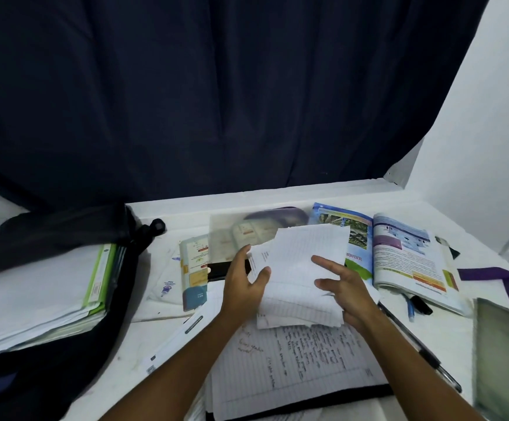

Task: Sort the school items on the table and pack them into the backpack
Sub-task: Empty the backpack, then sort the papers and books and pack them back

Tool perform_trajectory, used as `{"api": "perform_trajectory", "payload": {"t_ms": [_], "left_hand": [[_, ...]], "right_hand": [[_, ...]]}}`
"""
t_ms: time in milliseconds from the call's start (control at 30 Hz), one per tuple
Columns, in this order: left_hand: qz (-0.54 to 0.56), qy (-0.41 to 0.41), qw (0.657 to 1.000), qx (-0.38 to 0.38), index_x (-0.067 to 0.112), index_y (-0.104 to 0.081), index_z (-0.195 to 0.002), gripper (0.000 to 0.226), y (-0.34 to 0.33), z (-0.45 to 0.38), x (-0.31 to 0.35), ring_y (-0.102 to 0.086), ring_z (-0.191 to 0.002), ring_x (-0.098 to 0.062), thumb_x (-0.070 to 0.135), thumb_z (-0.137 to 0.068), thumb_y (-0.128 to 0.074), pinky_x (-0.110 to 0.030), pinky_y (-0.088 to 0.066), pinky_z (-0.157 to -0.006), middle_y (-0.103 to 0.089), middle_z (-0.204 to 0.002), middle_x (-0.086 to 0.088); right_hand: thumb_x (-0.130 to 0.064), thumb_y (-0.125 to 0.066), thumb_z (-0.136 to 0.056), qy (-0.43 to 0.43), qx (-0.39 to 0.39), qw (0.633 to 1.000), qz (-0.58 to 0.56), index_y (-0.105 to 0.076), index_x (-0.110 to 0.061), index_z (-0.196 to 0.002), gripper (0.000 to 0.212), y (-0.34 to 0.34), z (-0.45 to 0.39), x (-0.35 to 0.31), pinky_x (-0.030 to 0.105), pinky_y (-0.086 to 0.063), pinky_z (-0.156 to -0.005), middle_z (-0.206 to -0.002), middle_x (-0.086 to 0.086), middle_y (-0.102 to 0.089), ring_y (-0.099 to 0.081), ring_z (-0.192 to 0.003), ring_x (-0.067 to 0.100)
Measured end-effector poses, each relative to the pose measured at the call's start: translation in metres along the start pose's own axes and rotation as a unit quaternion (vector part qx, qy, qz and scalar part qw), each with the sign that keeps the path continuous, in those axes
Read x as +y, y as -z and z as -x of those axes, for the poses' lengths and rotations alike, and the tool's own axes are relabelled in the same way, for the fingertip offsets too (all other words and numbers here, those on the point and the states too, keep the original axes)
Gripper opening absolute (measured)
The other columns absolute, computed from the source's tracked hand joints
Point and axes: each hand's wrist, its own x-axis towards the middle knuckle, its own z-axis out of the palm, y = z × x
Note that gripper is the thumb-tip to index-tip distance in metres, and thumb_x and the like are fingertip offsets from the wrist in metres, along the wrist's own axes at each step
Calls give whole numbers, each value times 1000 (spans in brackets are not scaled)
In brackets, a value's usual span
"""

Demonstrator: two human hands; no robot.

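White lined sheets [305, 262] pinched by left hand [244, 287], thumb on top, probably to square the stack; right hand [342, 291] fingers spread alongside; backpack [50, 344] open.

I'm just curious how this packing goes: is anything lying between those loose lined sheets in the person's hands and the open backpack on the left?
A little. The left hand holds the loose lined sheets. Toward the black backpack lie a teal-and-yellow booklet and a white booklet, flat on the table. Nothing visible stands upright; its opening faces the sheets, already holding books.
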Motion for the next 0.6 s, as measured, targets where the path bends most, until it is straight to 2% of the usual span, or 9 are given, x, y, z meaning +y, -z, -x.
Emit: {"api": "perform_trajectory", "payload": {"t_ms": [100,167,233,300,433,500,600], "left_hand": [[45,52,998,-17,35,-17,-150,80,8,2,14,-42,-130,-13,40,-88,-68,-31,-40,-101,-44,-135,12],[79,90,992,-37,36,-1,-153,92,14,2,28,-42,-131,-17,40,-89,-67,-34,-41,-99,-41,-142,6],[112,114,986,-44,37,3,-153,99,23,-2,41,-46,-129,-22,35,-87,-70,-33,-44,-92,-39,-148,0],[147,117,981,-48,36,2,-154,102,34,-8,49,-52,-119,-19,26,-86,-73,-31,-47,-87,-44,-141,3],[170,67,979,-87,42,6,-152,112,54,-15,53,-56,-120,-14,12,-82,-76,-42,-47,-102,-54,-138,9],[148,27,984,-100,57,14,-144,121,60,-11,52,-58,-120,-14,12,-80,-78,-46,-49,-100,-59,-130,15],[89,-33,988,-125,68,14,-137,125,63,-6,56,-53,-125,-13,14,-77,-82,-49,-49,-99,-52,-136,17]], "right_hand": [[16,-60,-80,46,-1,998,-52,-68,-28,-109,53,-2,7,-10,24,-42,-95,-125,-7,-60,-52,-120,13],[16,-60,-80,66,-10,995,-72,-69,-29,-110,54,-2,8,-17,26,-43,-98,-122,-11,-62,-55,-118,10],[15,-60,-81,85,-22,994,-68,-67,-30,-112,55,-2,11,-27,22,-43,-97,-125,-11,-61,-55,-117,4],[14,-60,-82,105,-40,993,-41,-65,-31,-114,55,-2,14,-36,17,-38,-97,-126,-14,-60,-51,-119,-1],[14,-60,-83,126,-90,988,3,-63,-32,-116,57,-1,21,-45,22,-32,-106,-128,-19,-57,-46,-124,-5],[15,-61,-81,137,-108,984,31,-57,-35,-124,66,0,23,-47,21,-29,-109,-134,-24,-52,-40,-126,-13],[13,-65,-80,159,-128,975,83,-42,-48,-134,84,2,23,-49,22,-23,-111,-143,-31,-39,-28,-133,-15]]}}
